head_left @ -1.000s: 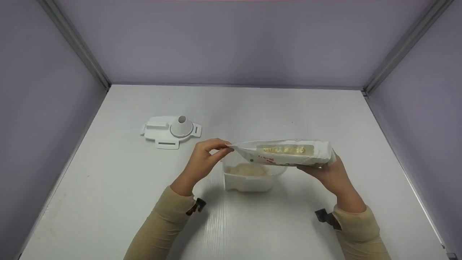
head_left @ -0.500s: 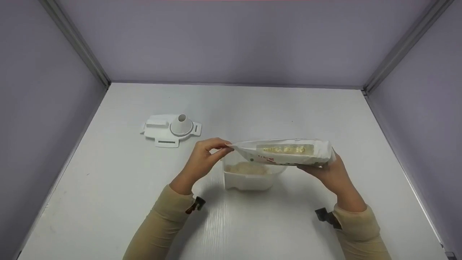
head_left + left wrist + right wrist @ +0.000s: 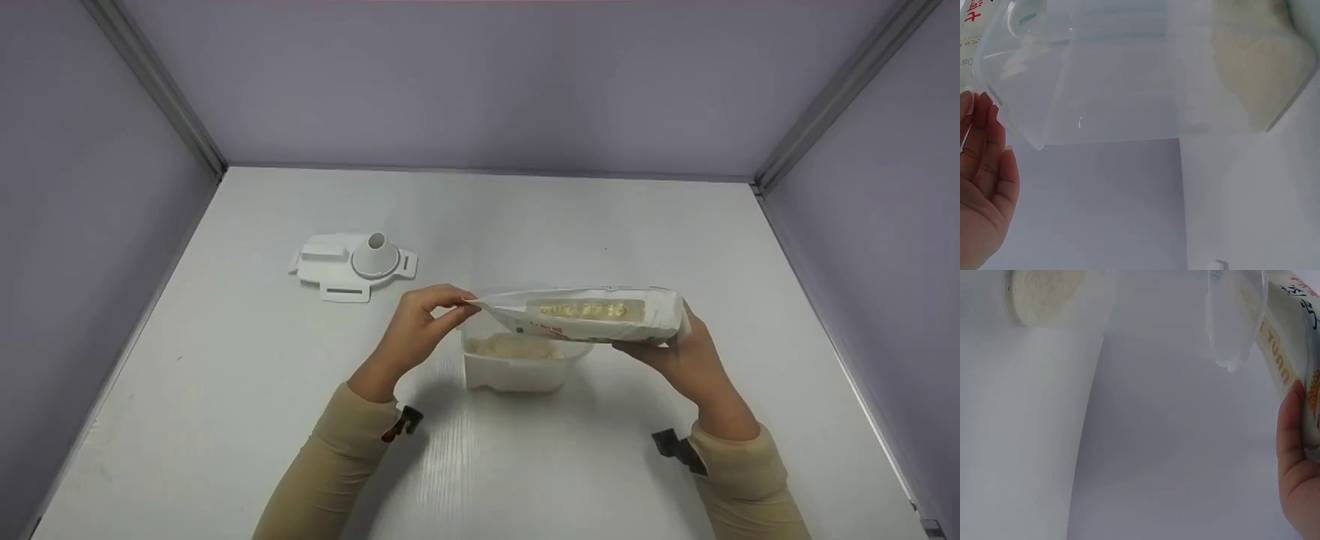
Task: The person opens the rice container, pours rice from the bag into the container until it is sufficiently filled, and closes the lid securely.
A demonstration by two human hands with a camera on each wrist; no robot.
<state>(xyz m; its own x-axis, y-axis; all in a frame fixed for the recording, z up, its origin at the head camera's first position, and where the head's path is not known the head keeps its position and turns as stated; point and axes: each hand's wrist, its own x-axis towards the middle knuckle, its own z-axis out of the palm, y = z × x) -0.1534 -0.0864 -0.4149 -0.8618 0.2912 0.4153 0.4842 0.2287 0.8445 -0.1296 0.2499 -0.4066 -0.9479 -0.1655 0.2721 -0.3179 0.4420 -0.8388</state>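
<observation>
A white printed bag [image 3: 660, 311] lies tilted nearly level in the air, overlapping the far part of a translucent plastic container [image 3: 517, 375] in the head view. My left hand [image 3: 420, 322] pinches the bag's left end between thumb and fingers. At the other end my right hand [image 3: 690, 364] grips the bag's bottom from below and behind. In the container lies a pale, grain-like heap [image 3: 517, 347]. From the right wrist view, the thumb side of my hand [image 3: 1297, 478] presses along the bag [image 3: 1292, 343], near the clear container wall [image 3: 1157, 315]. The bag's opening is hidden.
To the left behind the container, a white plastic part [image 3: 322, 266] with slotted tabs and a cone-shaped spout [image 3: 376, 259] lies on the white table [image 3: 225, 420]. Grey-lilac walls [image 3: 480, 90] enclose the back and both sides.
Both hands keep their grip on the bag, which stays nearly in place over the container. The whole head view has shifted slightly, with table and objects a little higher.
</observation>
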